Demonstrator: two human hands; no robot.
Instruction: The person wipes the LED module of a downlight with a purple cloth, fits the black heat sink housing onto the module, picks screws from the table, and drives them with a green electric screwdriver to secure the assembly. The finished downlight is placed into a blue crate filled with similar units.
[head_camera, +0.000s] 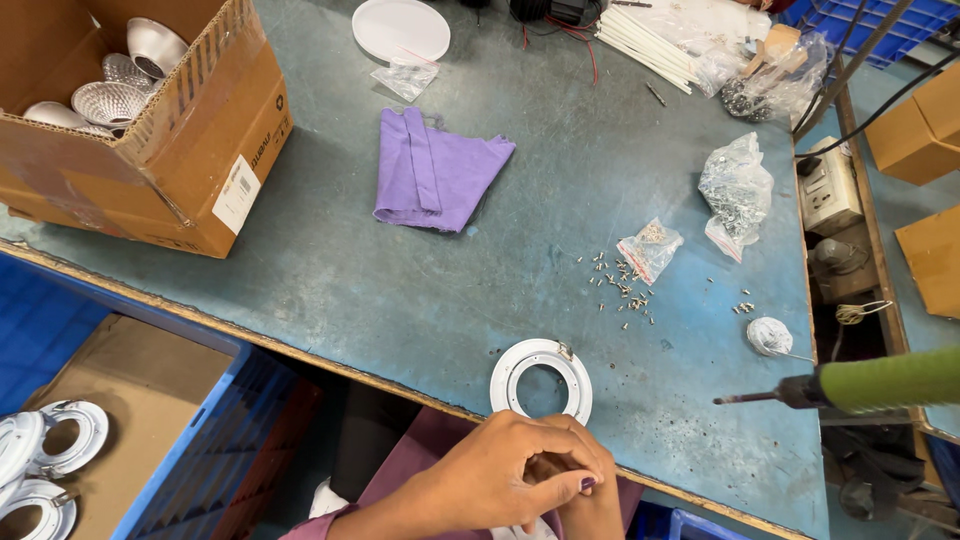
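Both hands (520, 480) clasped at counter (400, 290) edge, grip contents hidden: cannot tell. Ring (541, 381) just at 12 o'clock (half over edge?). Risk: nudge drops it; loose screws (625, 285) scatter.

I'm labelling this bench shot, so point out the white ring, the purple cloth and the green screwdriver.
white ring (512, 362), head view, left band.
purple cloth (440, 172), head view, middle.
green screwdriver (890, 380), head view, green body.

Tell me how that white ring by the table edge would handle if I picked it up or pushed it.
The white ring looks rigid and thin, so probably light and stiff. Lying flat on the table, it would likely slide rather than roll. A small metal clip on its rim might snag fingers.
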